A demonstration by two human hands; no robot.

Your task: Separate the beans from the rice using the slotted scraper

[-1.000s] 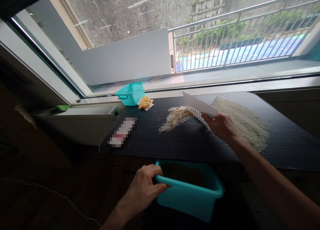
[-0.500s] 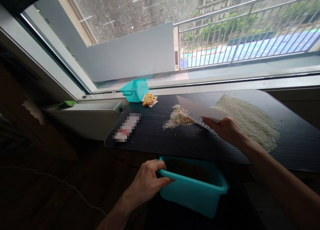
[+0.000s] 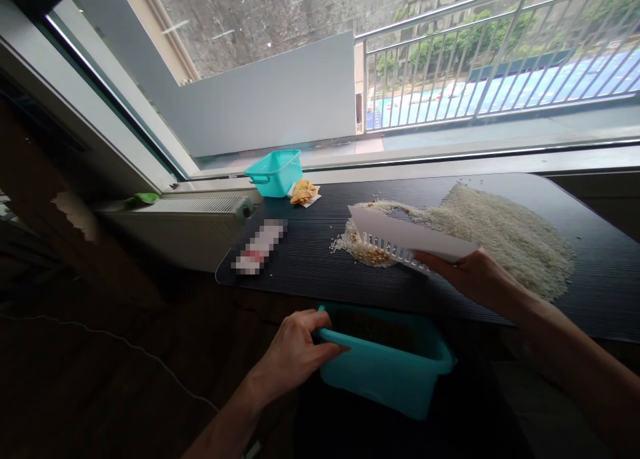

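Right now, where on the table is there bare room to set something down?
Mostly bare black tabletop shows between the blurred-out item and the small grain pile, and right of the large rice heap. It's crowded around the slotted plate in the right hand, with grain on both sides.

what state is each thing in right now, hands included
Left hand: closed on the near bin's rim
Near turquoise bin: open-topped, dark contents inside
Right hand: gripping the slotted tool
Slotted tool: held tilted, partly hiding the mixed pile
Mixed pile: loose white grains with yellow bits
Large pile: loose white grains, spread out
Far turquoise bin: upright, open-topped
Yellow item: crumpled, on white paper
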